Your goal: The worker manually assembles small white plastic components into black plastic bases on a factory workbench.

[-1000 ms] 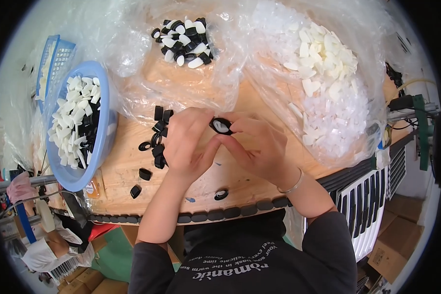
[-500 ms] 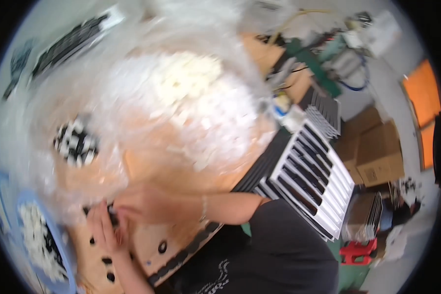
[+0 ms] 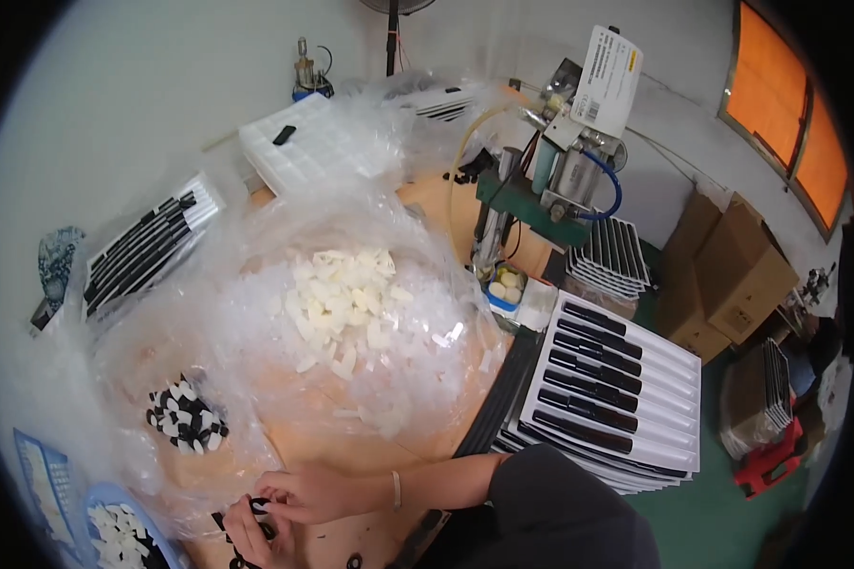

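Note:
At the near edge of the table, my left hand point(image 3: 249, 536) and right hand point(image 3: 299, 495) meet around a small black part point(image 3: 259, 504) with a pale spot on it. The left fingers are closed on its lower side, while the right fingertips pinch it from above; they partly cover it. Loose black pieces lie beside and beneath the left hand. A black ring point(image 3: 354, 560) rests on the table just right of the hands. Beyond them, a pile of mixed black and white small pieces point(image 3: 188, 417) sits on clear plastic.
A blue basin point(image 3: 100, 495) of white and black pieces stands at left. Cream-white pieces point(image 3: 346, 299) are heaped on plastic sheeting mid-table. Right of my arm, stacked white trays point(image 3: 669, 398) hold black tubes. A green bench press point(image 3: 531, 204) stands behind; cardboard boxes point(image 3: 745, 275) are farther right.
My view has tilted up and steadied, so the hands and table sit lower in the picture and the press shows fully. Both hands remain together at the black part.

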The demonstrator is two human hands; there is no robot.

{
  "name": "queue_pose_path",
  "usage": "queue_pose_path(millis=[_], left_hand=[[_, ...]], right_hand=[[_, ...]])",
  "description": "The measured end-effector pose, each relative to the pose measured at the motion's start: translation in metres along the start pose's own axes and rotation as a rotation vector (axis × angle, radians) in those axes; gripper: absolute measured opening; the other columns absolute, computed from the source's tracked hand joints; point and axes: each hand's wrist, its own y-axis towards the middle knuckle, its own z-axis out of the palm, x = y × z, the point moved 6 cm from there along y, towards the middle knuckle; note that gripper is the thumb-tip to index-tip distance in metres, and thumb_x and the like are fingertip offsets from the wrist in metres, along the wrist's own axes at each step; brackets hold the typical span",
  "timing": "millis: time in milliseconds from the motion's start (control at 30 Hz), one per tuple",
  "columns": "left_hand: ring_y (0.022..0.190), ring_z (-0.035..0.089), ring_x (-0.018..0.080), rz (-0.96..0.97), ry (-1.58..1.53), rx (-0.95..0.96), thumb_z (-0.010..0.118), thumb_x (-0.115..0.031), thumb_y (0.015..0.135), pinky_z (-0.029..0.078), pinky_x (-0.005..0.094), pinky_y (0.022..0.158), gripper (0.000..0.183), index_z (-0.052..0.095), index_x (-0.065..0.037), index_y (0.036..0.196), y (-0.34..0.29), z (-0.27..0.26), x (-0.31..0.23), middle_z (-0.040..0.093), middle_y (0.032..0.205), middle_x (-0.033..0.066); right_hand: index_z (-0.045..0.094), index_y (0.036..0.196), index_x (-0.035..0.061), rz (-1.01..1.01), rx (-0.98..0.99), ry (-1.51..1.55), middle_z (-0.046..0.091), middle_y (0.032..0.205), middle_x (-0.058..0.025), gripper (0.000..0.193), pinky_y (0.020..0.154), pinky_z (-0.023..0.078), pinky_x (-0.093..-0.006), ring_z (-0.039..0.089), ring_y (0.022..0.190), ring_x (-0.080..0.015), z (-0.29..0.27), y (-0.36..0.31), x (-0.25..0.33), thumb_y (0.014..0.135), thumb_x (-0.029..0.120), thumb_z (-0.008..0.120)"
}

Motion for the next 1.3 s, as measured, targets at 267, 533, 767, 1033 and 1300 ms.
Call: queue_pose_path(millis=[267, 533, 767, 1033, 1300], left_hand=[[0.079, 0.062, 0.0372, 0.009, -0.04, -0.021, 0.072, -0.007, 0.077, 0.052, 0.0426, 0.072, 0.031, 0.064, 0.004, 0.105, 0.018, -0.012, -0.019, 0.064, 0.092, 0.0211], [0.083, 0.058, 0.0395, 0.012, -0.056, 0.073, 0.069, -0.002, 0.071, 0.048, 0.044, 0.075, 0.042, 0.058, 0.009, 0.11, -0.01, -0.003, -0.009, 0.06, 0.096, 0.0218], [0.083, 0.062, 0.0367, -0.287, -0.009, -0.028, 0.074, -0.011, 0.073, 0.05, 0.0413, 0.076, 0.037, 0.064, 0.002, 0.106, -0.003, -0.007, 0.02, 0.066, 0.096, 0.0176], [0.089, 0.062, 0.0304, -0.206, -0.107, -0.115, 0.071, 0.005, 0.062, 0.05, 0.0373, 0.078, 0.049, 0.063, 0.003, 0.11, 0.013, -0.018, 0.009, 0.067, 0.099, 0.0154], [0.084, 0.063, 0.0288, -0.074, -0.059, -0.104, 0.074, 0.002, 0.059, 0.049, 0.036, 0.071, 0.049, 0.064, 0.006, 0.107, 0.008, -0.011, -0.005, 0.066, 0.095, 0.014]], right_hand=[[0.064, 0.094, -0.001, 0.139, 0.183, 0.529, 0.066, 0.08, -0.0023, 0.014, 0.066, 0.051, -0.0231, 0.058, 0.07, -0.006, 0.017, 0.006, -0.036, 0.087, 0.01, 0.068], [0.064, 0.091, -0.0005, 0.189, 0.197, 0.115, 0.066, 0.076, -0.0065, 0.013, 0.064, 0.05, -0.0246, 0.062, 0.072, -0.0089, 0.014, -0.008, -0.017, 0.09, 0.012, 0.064], [0.063, 0.112, 0.0009, 0.127, -0.067, 0.249, 0.063, 0.087, -0.0009, 0.023, 0.071, 0.049, -0.0228, 0.057, 0.077, -0.0075, -0.001, 0.006, -0.019, 0.089, 0.008, 0.062], [0.063, 0.09, 0.0017, -0.425, -0.17, -0.06, 0.064, 0.105, -0.0161, 0.015, 0.068, 0.05, -0.0274, 0.061, 0.081, -0.0207, -0.012, 0.005, 0.027, 0.078, -0.005, 0.067], [0.065, 0.091, 0.0023, -0.288, -0.104, -0.016, 0.063, 0.108, -0.0155, 0.019, 0.068, 0.049, -0.029, 0.059, 0.083, -0.0211, -0.004, 0.004, 0.02, 0.075, -0.006, 0.069]])
